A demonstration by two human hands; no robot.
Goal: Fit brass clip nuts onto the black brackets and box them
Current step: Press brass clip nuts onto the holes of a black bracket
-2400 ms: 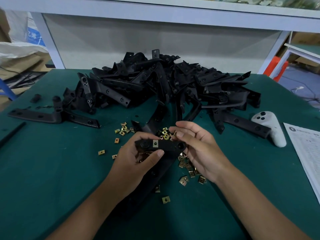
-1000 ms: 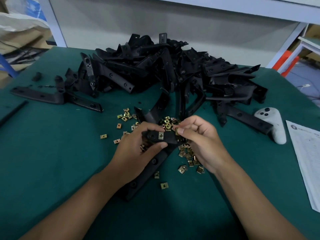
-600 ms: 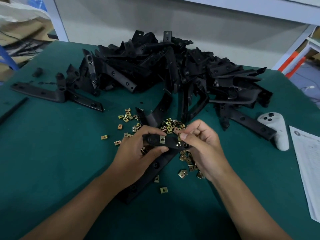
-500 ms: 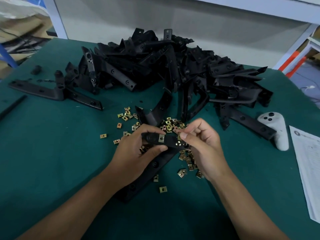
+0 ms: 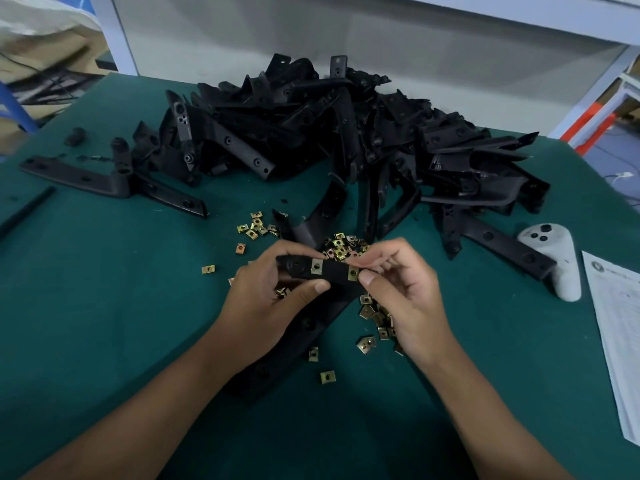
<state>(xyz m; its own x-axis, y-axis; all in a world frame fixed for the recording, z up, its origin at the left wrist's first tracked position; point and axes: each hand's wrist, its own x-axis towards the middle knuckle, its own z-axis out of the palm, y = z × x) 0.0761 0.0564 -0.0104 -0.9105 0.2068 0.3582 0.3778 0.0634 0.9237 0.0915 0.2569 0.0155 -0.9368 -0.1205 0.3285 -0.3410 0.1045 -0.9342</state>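
My left hand (image 5: pixel 266 299) grips a long black bracket (image 5: pixel 334 276) by its upper arm; the bracket's lower arm runs down to the mat under my wrist. One brass clip nut (image 5: pixel 317 266) sits on that upper arm. My right hand (image 5: pixel 407 299) pinches a second brass clip nut (image 5: pixel 353 273) at the arm's right end, thumb and forefinger on it. Loose brass clip nuts (image 5: pixel 372 315) lie scattered on the green mat (image 5: pixel 104 289) under and around both hands. No box is in view.
A big heap of black brackets (image 5: pixel 346 133) fills the back of the mat. One bracket (image 5: pixel 114 183) lies apart at the left, with a black rod (image 5: pixel 26 211) near the left edge. A white controller (image 5: pixel 554 263) and a printed sheet (image 5: pixel 616 327) lie at the right.
A second brass nut now sits at the right end of the bracket arm under my right fingers. Both hands kept their hold, and the view shifted slightly.
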